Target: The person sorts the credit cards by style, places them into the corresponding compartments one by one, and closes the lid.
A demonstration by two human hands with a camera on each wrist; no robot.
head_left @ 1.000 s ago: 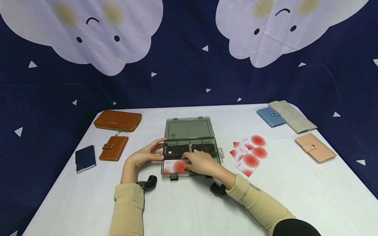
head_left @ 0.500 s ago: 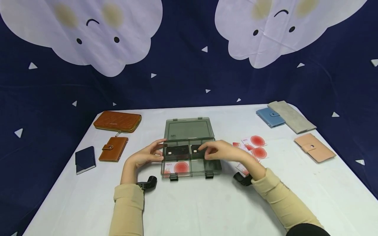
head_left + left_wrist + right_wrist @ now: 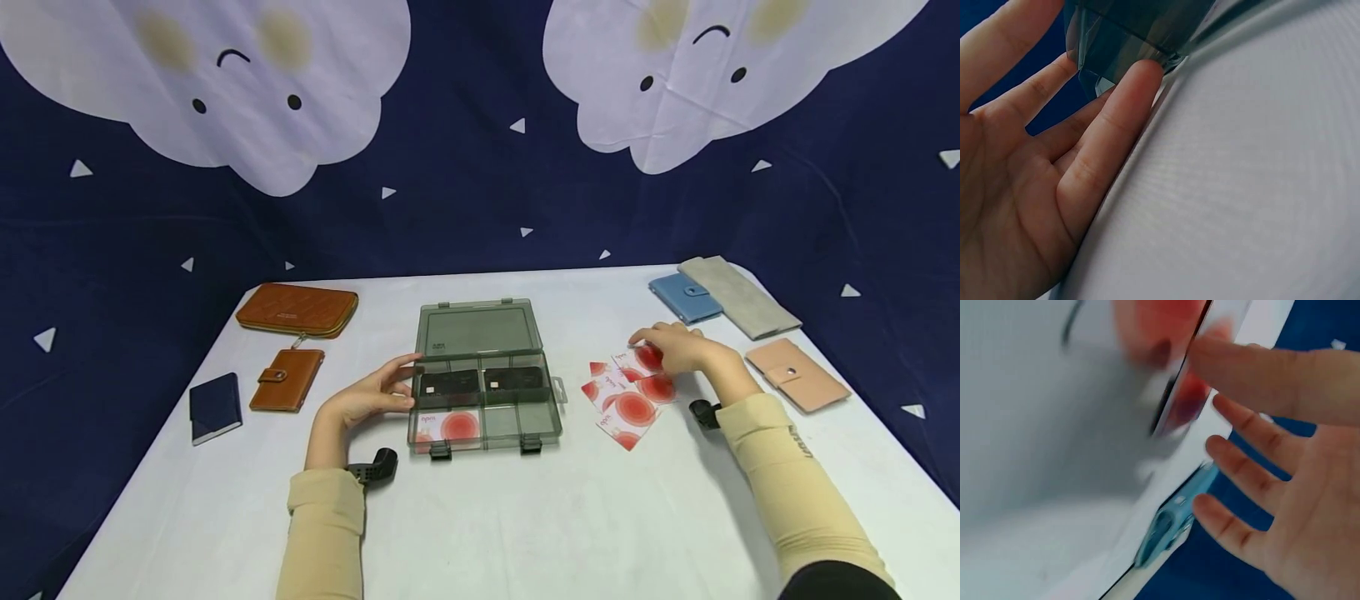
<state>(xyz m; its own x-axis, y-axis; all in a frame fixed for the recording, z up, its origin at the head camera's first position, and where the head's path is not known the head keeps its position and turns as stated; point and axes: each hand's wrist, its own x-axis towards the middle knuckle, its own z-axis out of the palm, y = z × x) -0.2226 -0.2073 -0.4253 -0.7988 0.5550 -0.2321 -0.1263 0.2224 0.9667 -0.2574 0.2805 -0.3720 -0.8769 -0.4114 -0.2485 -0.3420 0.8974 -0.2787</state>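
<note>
A translucent grey-green compartment box (image 3: 521, 421) lies with its lid (image 3: 480, 327) raised at the back. Black cards (image 3: 448, 383) fill its two rear compartments, and a red-and-white card (image 3: 448, 426) is in the front left one. My left hand (image 3: 372, 396) rests against the box's left side with extended fingers; the left wrist view shows the thumb (image 3: 1119, 115) touching the wall. Over the scattered red-and-white cards (image 3: 628, 412) to the right is my right hand (image 3: 681, 347), its fingers at the rearmost card (image 3: 633, 361). Blur and the thumb (image 3: 1260, 378) hide whether it grips one.
At the left are a brown zip wallet (image 3: 296, 310), a brown snap wallet (image 3: 287, 380) and a dark blue notebook-like holder (image 3: 215, 407). A blue wallet (image 3: 686, 297), a grey wallet (image 3: 738, 296) and a pink wallet (image 3: 797, 374) lie at the right.
My right hand has left the front left compartment, where the red-and-white card stays, and has moved right over the box to the scattered cards. The left hand keeps its place.
</note>
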